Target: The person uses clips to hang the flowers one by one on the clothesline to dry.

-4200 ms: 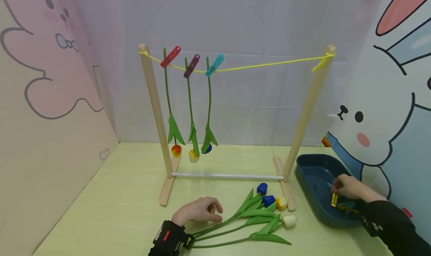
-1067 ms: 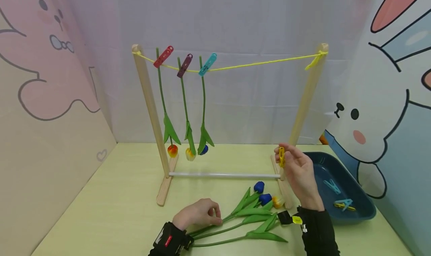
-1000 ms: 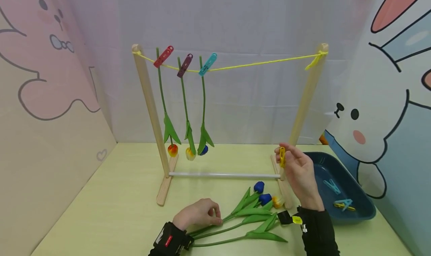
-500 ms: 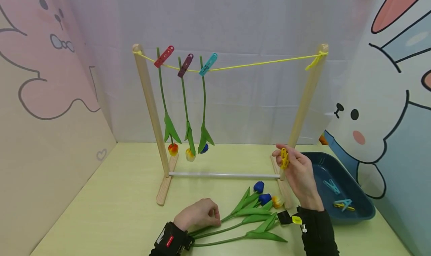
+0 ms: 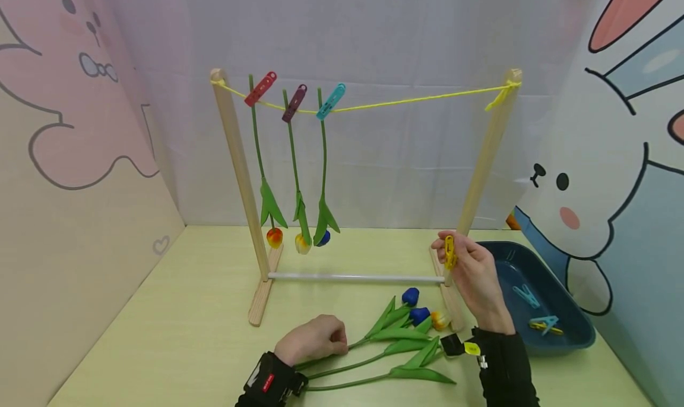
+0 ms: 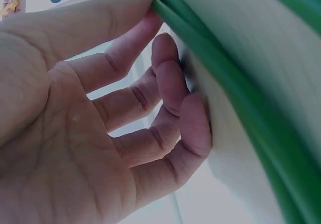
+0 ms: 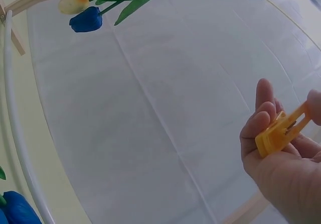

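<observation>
My right hand point(image 5: 475, 279) is raised beside the right post and pinches a yellow clothespin point(image 5: 450, 252). The clothespin point(image 7: 281, 133) lies across the curled fingers in the right wrist view. My left hand point(image 5: 315, 338) is low over the table, thumb and index finger pinching a green tulip stem point(image 6: 215, 58); its other fingers curl against the tabletop. Several artificial tulips lie to its right, with blue heads point(image 5: 410, 296) and a yellow-white head point(image 5: 440, 319). My right sleeve hides part of the bunch. Three tulips hang head down from a yellow string point(image 5: 411, 103).
Red point(image 5: 260, 89), maroon point(image 5: 294, 103) and teal point(image 5: 331, 101) clothespins hold the hanging stems. Wooden posts point(image 5: 494, 139) and a white crossbar point(image 5: 355, 278) form the stand. A dark blue bin point(image 5: 510, 276) at right holds teal clothespins point(image 5: 526, 296) and a yellow one.
My right hand has come out of the bin, up and to the left, with the yellow clothespin, then stayed nearly still. My left thumb and index finger have closed on a tulip stem.
</observation>
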The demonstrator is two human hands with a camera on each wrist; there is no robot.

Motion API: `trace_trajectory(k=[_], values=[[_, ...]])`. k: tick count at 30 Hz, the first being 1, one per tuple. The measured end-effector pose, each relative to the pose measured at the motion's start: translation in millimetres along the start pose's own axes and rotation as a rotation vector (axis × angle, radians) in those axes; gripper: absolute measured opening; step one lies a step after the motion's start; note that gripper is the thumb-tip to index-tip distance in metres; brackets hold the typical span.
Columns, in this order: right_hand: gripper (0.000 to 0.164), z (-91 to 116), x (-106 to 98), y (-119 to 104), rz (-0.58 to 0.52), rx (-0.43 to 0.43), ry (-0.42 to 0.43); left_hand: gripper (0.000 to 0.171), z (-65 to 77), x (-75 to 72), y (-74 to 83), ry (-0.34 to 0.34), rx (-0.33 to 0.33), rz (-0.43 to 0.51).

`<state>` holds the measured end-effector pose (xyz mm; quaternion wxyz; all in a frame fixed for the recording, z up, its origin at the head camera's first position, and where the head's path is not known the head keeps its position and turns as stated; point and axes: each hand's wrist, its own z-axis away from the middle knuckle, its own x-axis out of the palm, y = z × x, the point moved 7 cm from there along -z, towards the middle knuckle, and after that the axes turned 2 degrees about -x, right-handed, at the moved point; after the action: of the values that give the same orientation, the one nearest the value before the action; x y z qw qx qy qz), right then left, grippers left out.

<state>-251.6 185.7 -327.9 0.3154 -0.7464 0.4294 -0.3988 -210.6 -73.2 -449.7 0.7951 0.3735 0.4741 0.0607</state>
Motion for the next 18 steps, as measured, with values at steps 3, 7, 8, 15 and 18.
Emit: trace_trajectory(k=[3,7,8,15,18], values=[[0.033,0.2,-0.8,0.5,-0.002,0.002,0.0,0.011,-0.4,-0.4,0.6,0.015,0.028,-0.047],[0.034,0.4,-0.8,1.7,-0.008,0.011,-0.027,0.011,-0.5,-1.1,1.4,0.026,0.048,-0.077],[0.034,0.5,-0.5,2.1,-0.006,0.016,-0.036,0.011,-0.6,-1.1,1.4,0.025,0.049,-0.075],[0.034,1.5,0.3,2.4,0.027,0.035,-0.053,0.01,0.4,-2.3,2.8,0.01,0.067,-0.065],[0.033,1.8,-0.9,2.1,0.041,0.03,-0.043,0.01,0.5,-2.4,3.5,0.003,0.076,-0.065]])
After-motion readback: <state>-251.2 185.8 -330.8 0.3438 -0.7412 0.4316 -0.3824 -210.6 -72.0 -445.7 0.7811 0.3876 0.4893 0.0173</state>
